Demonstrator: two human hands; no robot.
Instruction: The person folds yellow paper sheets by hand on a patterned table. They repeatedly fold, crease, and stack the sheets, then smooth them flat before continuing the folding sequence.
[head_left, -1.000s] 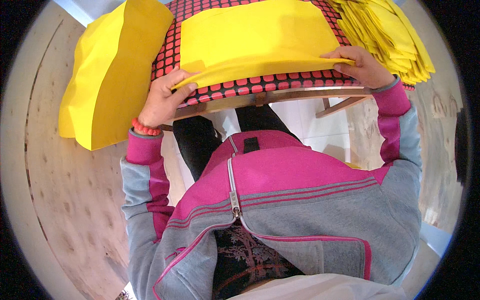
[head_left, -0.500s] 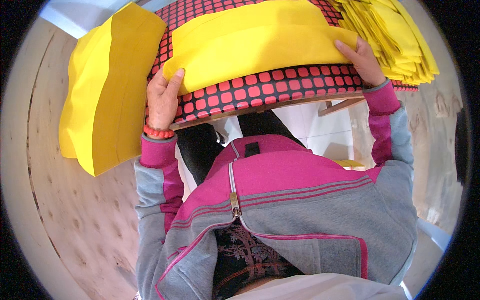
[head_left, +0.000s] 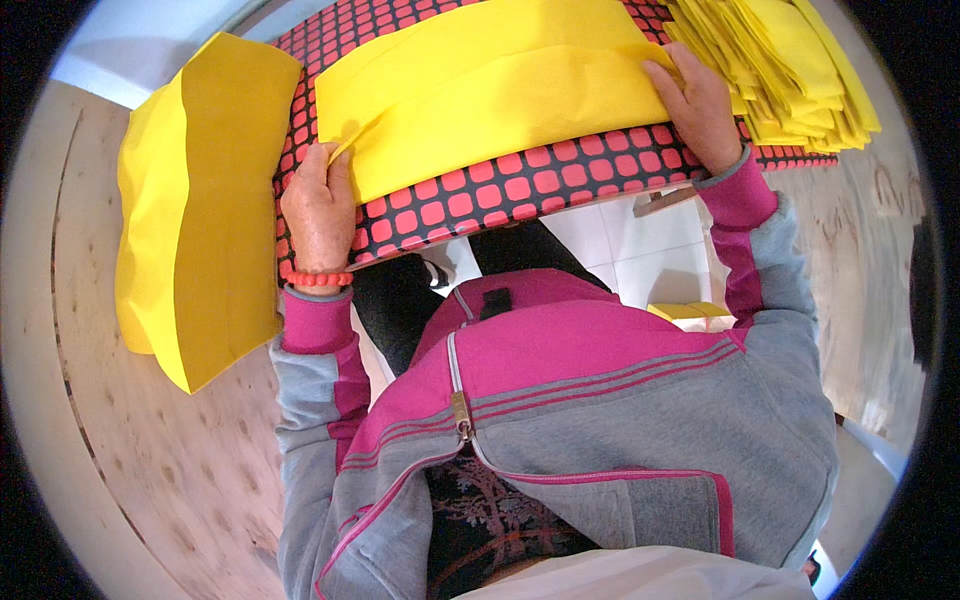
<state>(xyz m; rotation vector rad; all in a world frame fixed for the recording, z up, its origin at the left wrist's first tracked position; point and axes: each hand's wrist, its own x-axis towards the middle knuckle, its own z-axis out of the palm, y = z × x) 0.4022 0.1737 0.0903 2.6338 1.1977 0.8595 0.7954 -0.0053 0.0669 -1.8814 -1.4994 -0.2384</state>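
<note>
A long yellow sheet of cloth-like material (head_left: 490, 90) lies folded lengthwise across the table in front of me. My left hand (head_left: 318, 205) has its near left corner pinched between thumb and fingers, and the material puckers there. At the opposite end, my right hand (head_left: 695, 105) grips the right edge, thumb on top and the fingers partly hidden. To the left, beside my left hand, more yellow sheets (head_left: 205, 210) hang down in a broad, creased drape. A thick pile of folded yellow pieces (head_left: 790, 75) rests beyond my right hand.
A tablecloth (head_left: 480, 185) with red rounded squares on black covers the table. Wooden boards (head_left: 150, 450) stretch along the left side. Below the table's near edge are pale floor tiles (head_left: 650, 235) and a yellow item (head_left: 690, 312) near my right forearm.
The yellow sheet has shifted a little left, and its left corner is now gathered in my left fingers. My right hand has moved slightly left and away from me.
</note>
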